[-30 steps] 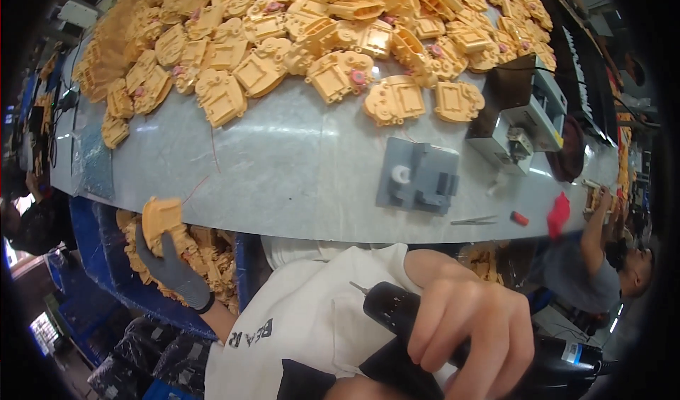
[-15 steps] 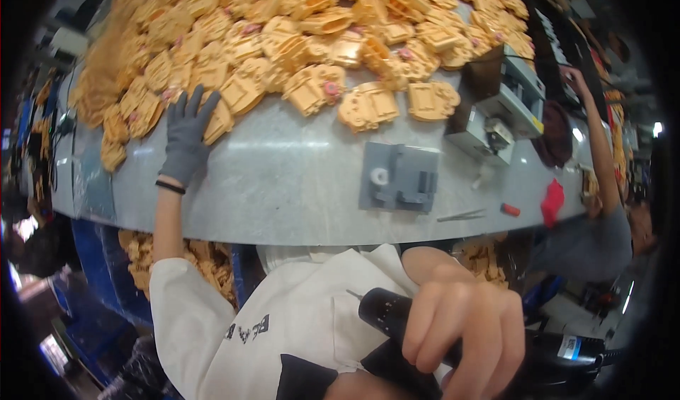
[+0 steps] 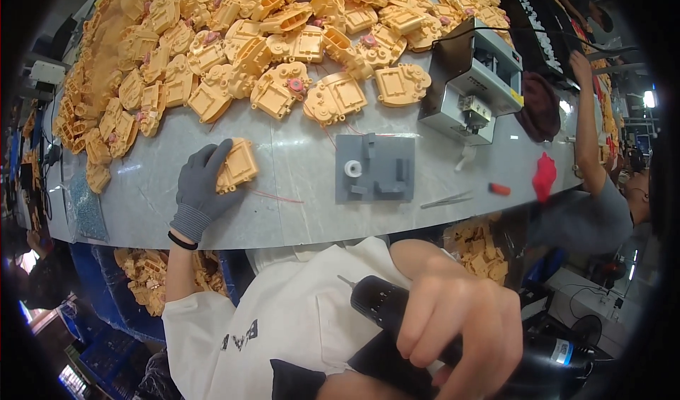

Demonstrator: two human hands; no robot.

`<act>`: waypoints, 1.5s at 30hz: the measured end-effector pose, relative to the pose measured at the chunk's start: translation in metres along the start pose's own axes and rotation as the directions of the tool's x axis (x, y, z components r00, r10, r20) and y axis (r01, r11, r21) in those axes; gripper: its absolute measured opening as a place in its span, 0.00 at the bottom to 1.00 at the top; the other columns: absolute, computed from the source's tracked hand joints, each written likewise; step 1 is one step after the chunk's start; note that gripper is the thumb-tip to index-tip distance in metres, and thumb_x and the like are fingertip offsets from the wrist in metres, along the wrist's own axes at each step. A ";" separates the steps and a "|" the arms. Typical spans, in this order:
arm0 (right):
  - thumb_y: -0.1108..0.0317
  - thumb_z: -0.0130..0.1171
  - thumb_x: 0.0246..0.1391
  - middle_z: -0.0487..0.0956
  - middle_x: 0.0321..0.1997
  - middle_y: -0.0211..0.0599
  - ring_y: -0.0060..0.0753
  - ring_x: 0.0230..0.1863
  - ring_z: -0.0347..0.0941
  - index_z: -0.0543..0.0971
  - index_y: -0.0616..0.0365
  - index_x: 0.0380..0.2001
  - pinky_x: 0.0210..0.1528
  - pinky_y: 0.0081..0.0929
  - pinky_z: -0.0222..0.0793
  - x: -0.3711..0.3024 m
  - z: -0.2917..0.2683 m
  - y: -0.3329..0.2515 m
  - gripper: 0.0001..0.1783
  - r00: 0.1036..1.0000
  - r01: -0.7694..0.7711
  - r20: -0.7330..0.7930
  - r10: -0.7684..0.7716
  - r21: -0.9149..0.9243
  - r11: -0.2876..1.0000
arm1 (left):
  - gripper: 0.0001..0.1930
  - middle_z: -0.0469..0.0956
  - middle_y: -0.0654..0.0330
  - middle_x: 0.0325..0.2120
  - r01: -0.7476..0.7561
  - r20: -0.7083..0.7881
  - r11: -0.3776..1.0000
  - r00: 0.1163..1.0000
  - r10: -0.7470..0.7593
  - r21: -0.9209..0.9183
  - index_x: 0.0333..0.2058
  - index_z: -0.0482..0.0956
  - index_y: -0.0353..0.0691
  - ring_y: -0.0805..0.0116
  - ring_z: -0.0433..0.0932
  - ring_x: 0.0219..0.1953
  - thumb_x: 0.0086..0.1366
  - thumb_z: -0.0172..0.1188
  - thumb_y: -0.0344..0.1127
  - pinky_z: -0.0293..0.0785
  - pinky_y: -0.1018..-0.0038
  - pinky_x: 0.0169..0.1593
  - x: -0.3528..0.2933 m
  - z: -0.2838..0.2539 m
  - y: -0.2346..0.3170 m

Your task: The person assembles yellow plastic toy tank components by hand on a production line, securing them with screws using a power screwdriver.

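Note:
In its grey glove, my left hand (image 3: 206, 182) grips a yellow plastic housing (image 3: 238, 165) just above the table's left side. A thin red wire trails from that housing to the right. My bare right hand (image 3: 464, 326) is wrapped round a black electric screwdriver (image 3: 380, 302), close to my chest, its thin bit pointing up and left. On the table between the hands and the pile sits a grey fixture block (image 3: 374, 187) with a white round knob and raised posts. A large pile of similar yellow housings (image 3: 290, 44) covers the far side of the table.
A grey metal machine (image 3: 471, 92) stands right of the fixture. Tweezers (image 3: 446, 200), a red-orange piece (image 3: 499, 188) and a pink cloth-like item (image 3: 544, 176) lie to the right. Blue bins (image 3: 106, 280) with yellow parts sit below the table edge. Another person's arm (image 3: 586, 131) reaches in at right.
My left hand has drawn back from the pile toward me and now holds a yellow housing with a red wire. The right hand still holds the screwdriver. The view has shifted slightly.

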State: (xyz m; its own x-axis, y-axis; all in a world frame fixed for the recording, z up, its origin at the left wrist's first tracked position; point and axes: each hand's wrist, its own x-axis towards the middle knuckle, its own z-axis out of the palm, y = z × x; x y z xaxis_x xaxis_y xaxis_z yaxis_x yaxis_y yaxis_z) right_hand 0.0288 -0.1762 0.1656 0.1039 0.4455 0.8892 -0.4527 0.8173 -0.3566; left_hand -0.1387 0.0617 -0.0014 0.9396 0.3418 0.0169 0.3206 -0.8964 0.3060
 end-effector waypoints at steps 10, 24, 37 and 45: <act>0.82 0.54 0.43 0.78 0.34 0.45 0.32 0.13 0.65 0.74 0.62 0.22 0.17 0.22 0.62 -0.023 0.009 -0.011 0.03 0.997 0.002 -0.076 -0.008 -0.078 0.997 | 0.35 0.67 0.55 0.44 -0.402 -0.180 0.866 0.914 0.363 -0.297 0.50 0.68 0.54 0.57 0.70 0.39 0.39 0.69 0.47 0.66 0.65 0.38 0.043 -0.011 0.167; 0.78 0.59 0.43 0.66 0.40 0.38 0.30 0.19 0.71 0.63 0.56 0.42 0.26 0.27 0.66 -0.101 -0.005 -0.081 0.22 0.801 -0.146 -0.541 -0.256 -0.592 0.793 | 0.37 0.63 0.57 0.51 -0.498 -0.058 0.806 0.859 0.508 -0.320 0.50 0.66 0.49 0.57 0.65 0.51 0.39 0.69 0.46 0.64 0.62 0.51 0.082 0.058 0.163; 0.73 0.52 0.44 0.67 0.26 0.32 0.26 0.18 0.64 0.63 0.60 0.50 0.29 0.26 0.60 -0.117 -0.005 -0.093 0.26 0.579 -0.298 -0.620 -0.530 -0.766 0.570 | 0.38 0.67 0.54 0.49 -0.462 -0.012 0.717 0.844 0.536 -0.522 0.52 0.66 0.44 0.51 0.65 0.51 0.39 0.69 0.43 0.63 0.60 0.53 0.067 0.021 0.152; 0.71 0.52 0.46 0.65 0.21 0.29 0.24 0.18 0.62 0.63 0.62 0.48 0.29 0.27 0.60 -0.108 -0.022 -0.096 0.23 0.581 -0.341 -0.599 -0.551 -0.794 0.504 | 0.40 0.62 0.50 0.53 -0.547 -0.059 0.811 0.834 0.548 -0.205 0.54 0.63 0.44 0.50 0.62 0.53 0.43 0.66 0.52 0.60 0.56 0.55 0.082 0.057 0.174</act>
State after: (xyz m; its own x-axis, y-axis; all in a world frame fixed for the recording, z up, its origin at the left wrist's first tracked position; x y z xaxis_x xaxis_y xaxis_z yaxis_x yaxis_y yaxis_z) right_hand 0.0808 -0.2947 0.0975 0.8405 0.0277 0.5411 0.4392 0.5499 -0.7104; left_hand 0.0007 -0.0819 -0.0010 0.9526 -0.1894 0.2380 -0.2787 -0.8567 0.4339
